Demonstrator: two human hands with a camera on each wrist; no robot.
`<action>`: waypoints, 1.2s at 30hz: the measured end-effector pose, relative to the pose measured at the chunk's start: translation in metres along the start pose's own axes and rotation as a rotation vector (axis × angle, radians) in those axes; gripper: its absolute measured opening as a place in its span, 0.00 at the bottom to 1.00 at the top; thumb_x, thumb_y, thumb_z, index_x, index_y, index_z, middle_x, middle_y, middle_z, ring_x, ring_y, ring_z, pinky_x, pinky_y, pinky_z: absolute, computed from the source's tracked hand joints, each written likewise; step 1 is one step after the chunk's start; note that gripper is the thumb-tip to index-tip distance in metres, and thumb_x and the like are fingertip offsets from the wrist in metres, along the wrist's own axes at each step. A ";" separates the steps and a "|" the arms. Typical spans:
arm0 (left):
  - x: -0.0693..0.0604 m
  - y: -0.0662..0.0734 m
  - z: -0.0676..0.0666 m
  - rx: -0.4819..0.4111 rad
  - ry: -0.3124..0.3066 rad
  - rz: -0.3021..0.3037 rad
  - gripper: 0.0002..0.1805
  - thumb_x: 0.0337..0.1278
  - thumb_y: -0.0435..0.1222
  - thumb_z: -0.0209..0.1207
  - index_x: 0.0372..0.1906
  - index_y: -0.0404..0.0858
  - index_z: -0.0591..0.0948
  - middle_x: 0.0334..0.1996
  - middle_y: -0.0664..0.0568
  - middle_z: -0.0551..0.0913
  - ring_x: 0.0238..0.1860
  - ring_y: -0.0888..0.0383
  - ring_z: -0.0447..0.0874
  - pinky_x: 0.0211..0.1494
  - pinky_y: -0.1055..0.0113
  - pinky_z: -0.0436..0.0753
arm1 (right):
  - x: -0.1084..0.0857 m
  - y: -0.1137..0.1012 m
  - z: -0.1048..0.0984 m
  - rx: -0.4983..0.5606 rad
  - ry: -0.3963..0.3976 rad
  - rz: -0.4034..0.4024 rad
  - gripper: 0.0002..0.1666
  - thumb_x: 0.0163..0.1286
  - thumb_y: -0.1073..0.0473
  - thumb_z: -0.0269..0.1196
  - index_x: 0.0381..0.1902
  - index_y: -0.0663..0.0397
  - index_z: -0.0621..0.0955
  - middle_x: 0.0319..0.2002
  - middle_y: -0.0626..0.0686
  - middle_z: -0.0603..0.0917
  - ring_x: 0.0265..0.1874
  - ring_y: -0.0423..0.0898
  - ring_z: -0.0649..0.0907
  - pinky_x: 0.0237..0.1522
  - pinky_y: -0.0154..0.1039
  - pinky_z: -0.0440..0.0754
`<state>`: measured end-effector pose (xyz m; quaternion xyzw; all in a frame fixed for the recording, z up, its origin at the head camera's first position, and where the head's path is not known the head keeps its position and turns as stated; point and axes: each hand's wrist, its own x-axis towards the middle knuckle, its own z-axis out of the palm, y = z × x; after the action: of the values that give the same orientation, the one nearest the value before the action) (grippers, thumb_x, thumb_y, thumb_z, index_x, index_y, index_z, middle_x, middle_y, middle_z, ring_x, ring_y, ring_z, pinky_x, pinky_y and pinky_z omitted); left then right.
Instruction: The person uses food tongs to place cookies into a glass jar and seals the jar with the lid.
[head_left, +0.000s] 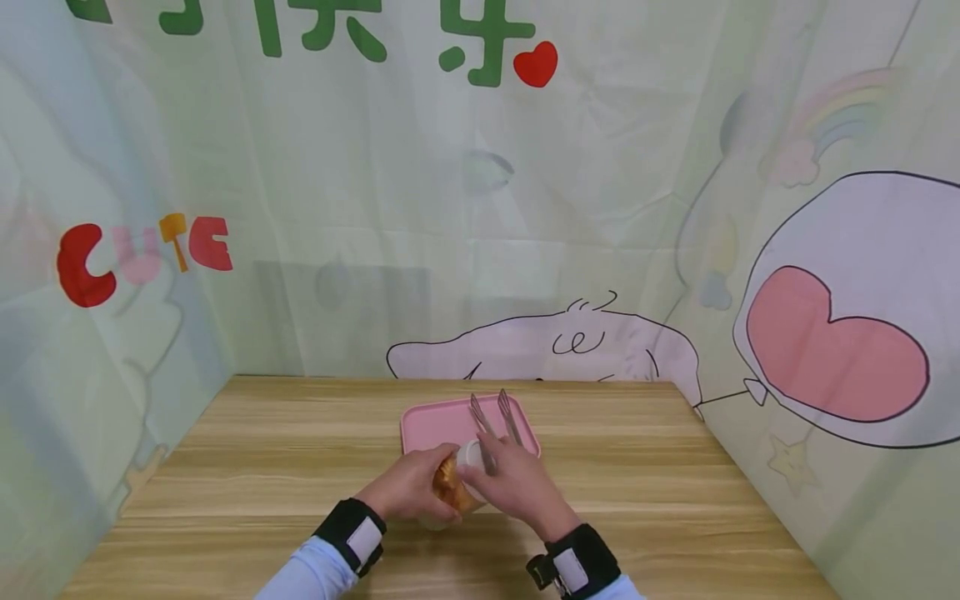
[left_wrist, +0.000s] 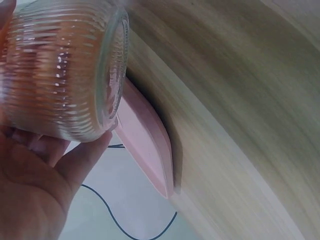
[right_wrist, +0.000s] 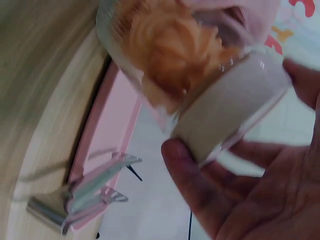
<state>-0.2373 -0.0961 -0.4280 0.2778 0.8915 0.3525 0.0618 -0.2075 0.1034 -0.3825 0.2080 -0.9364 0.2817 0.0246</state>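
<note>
A ribbed clear glass jar [left_wrist: 55,70] of orange-brown swirled cookies [right_wrist: 172,52] is tilted sideways above the table. My left hand [head_left: 411,485] grips the jar's body, its fingers round the glass near the base in the left wrist view. At the other end, my right hand [head_left: 519,481] holds the white lid [right_wrist: 232,107] with thumb and fingers on its rim. The lid sits on the jar's mouth. Behind the hands lies a pink tray [head_left: 435,423], with metal tongs [head_left: 512,419] resting on it, partly hidden by the right hand in the head view.
The wood-grain table [head_left: 300,450] extends around the tray on all sides. A printed curtain [head_left: 360,167] hangs along the back and both sides of the table.
</note>
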 end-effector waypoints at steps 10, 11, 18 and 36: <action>-0.001 0.002 0.000 0.034 -0.004 0.002 0.44 0.34 0.45 0.81 0.63 0.44 0.74 0.49 0.57 0.82 0.45 0.62 0.79 0.55 0.58 0.80 | 0.001 -0.001 0.005 0.006 0.035 0.109 0.47 0.66 0.31 0.60 0.73 0.54 0.68 0.38 0.56 0.83 0.32 0.48 0.80 0.33 0.44 0.80; -0.001 0.002 -0.001 0.029 -0.005 -0.001 0.44 0.34 0.45 0.81 0.63 0.44 0.74 0.49 0.57 0.82 0.44 0.62 0.79 0.55 0.58 0.80 | 0.000 0.000 0.004 0.025 0.019 0.102 0.48 0.65 0.32 0.61 0.74 0.53 0.67 0.46 0.59 0.83 0.38 0.51 0.82 0.38 0.48 0.82; -0.002 -0.001 -0.002 -0.011 -0.018 -0.020 0.45 0.35 0.44 0.80 0.64 0.44 0.72 0.49 0.59 0.80 0.47 0.61 0.78 0.56 0.56 0.79 | -0.001 0.010 -0.004 0.120 -0.110 -0.074 0.51 0.58 0.44 0.74 0.75 0.50 0.65 0.73 0.60 0.63 0.61 0.57 0.74 0.55 0.56 0.78; -0.001 -0.002 -0.001 -0.031 0.002 -0.011 0.44 0.32 0.43 0.81 0.62 0.46 0.74 0.48 0.61 0.81 0.46 0.61 0.78 0.56 0.58 0.80 | -0.004 0.001 0.002 0.039 -0.068 -0.079 0.44 0.66 0.44 0.67 0.74 0.57 0.66 0.68 0.64 0.69 0.58 0.55 0.76 0.56 0.56 0.77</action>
<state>-0.2375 -0.0987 -0.4283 0.2714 0.8874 0.3664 0.0675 -0.2041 0.1047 -0.3856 0.2549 -0.9220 0.2913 -0.0003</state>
